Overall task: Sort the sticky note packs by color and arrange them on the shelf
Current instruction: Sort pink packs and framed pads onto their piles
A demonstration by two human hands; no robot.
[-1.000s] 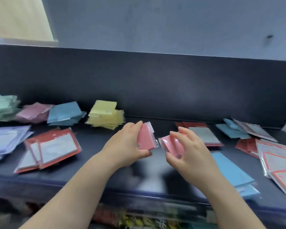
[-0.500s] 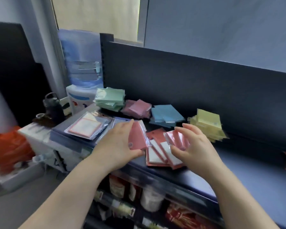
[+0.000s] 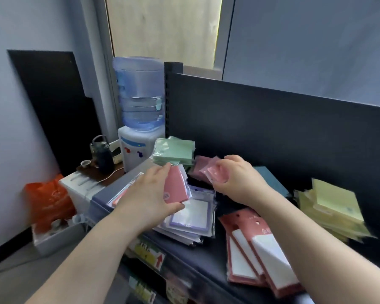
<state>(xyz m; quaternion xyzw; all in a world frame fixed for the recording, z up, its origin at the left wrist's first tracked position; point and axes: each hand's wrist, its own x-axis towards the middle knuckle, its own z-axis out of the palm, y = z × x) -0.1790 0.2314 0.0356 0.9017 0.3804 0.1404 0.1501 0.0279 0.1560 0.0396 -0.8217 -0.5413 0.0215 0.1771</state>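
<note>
The shelf (image 3: 206, 260) is a flat, dark, matte board with an upright back panel (image 3: 272, 128) of the same finish. The sticky note packs are thin squares in glossy clear sleeves that crinkle at the edges.

The left hand (image 3: 149, 194) grips a salmon-pink pack (image 3: 175, 187), thumb under its lower edge and fingers over the top. The pack is tilted on edge above a slumped heap of purple-bordered packs (image 3: 191, 218). The right hand (image 3: 239, 178), at three o'clock from the left, curls round a paler pink pack (image 3: 216, 173), whose sleeve buckles in its fingers. This pack is right over the pink pile (image 3: 201, 166) by the back panel.

From that pile, a neat green stack (image 3: 173, 150) sits at ten o'clock and a blue pile (image 3: 272, 181), partly hidden by the right wrist, at three. A fanned yellow stack (image 3: 333, 205) lies at four o'clock from the right hand. Long red-backed packs (image 3: 250, 249) with white pads overlap at six o'clock from it.

Compared with half a second ago, both hands have moved toward the back of the shelf. The right hand has left the red-backed packs and reached the pink pile, and the view has swung left, bringing in more of the water dispenser (image 3: 138, 102).
</note>
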